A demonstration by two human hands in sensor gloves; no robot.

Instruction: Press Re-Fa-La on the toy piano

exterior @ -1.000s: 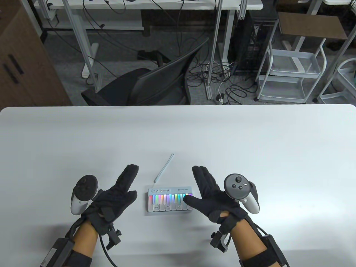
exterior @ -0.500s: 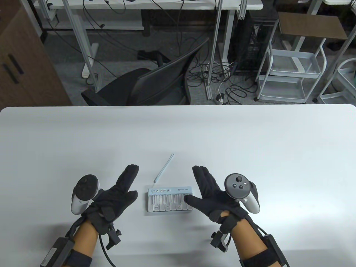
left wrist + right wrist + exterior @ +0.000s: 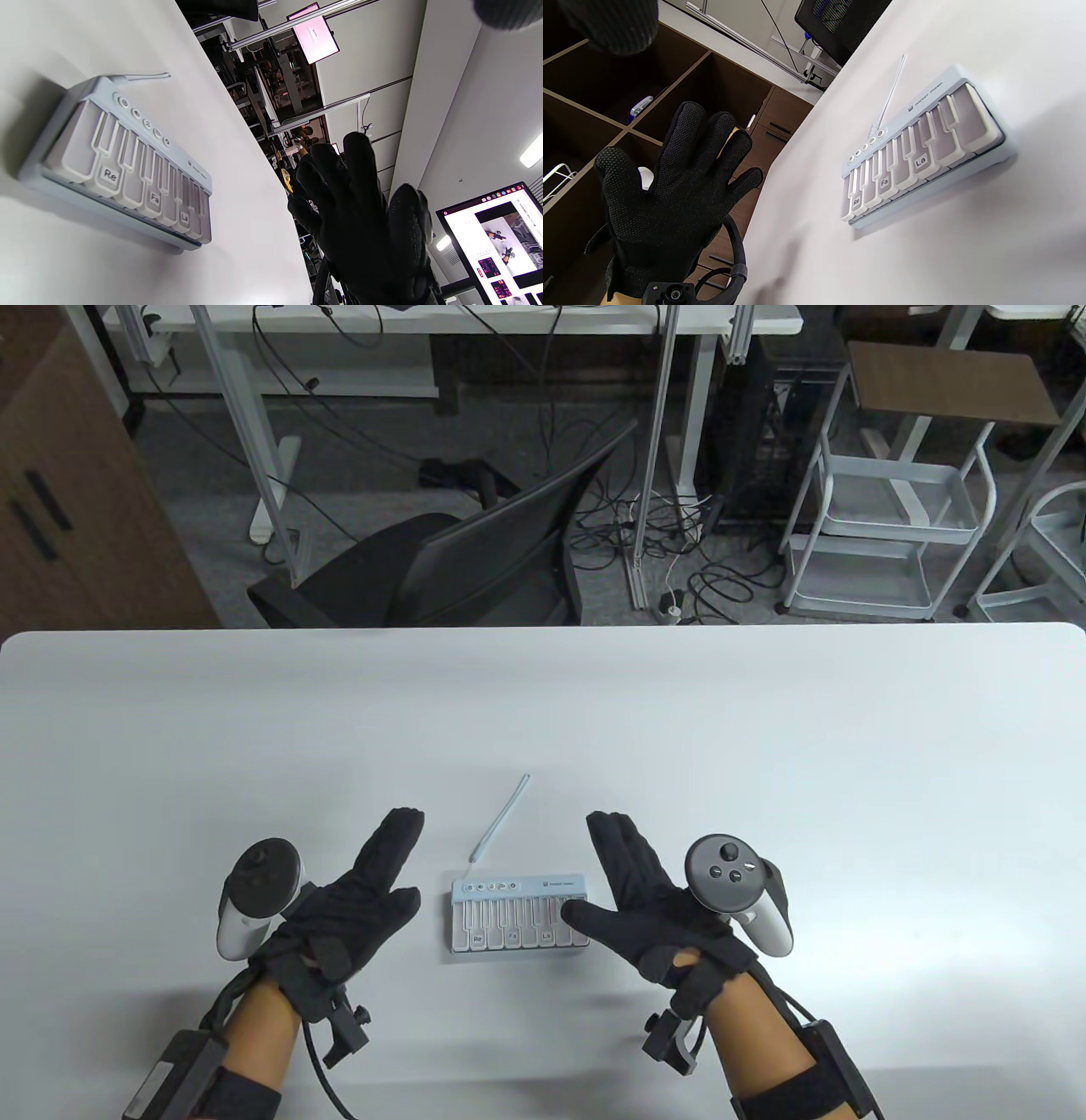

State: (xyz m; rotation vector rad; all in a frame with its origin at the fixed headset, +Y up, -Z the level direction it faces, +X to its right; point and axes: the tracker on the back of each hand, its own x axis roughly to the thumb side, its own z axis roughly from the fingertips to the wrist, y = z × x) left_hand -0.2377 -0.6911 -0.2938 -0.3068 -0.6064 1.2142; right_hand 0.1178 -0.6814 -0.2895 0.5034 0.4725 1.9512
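Piano (image 3: 519,918) lies crosswise on the desk (image 3: 764,746) between two spread hands; right hand (image 3: 653,903) nearer, thumb over its right-end keys.

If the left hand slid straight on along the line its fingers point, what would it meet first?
Probably nothing on the table: the left hand points up and right, passing left of the toy piano. Its thin cord lies closest to that line, though depth is unclear.

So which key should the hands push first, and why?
Probably Re: it comes first in Re-Fa-La, and no key on the toy piano is lit. Both hands are open beside it, so the left hand, nearer that end, could reach over with one finger.
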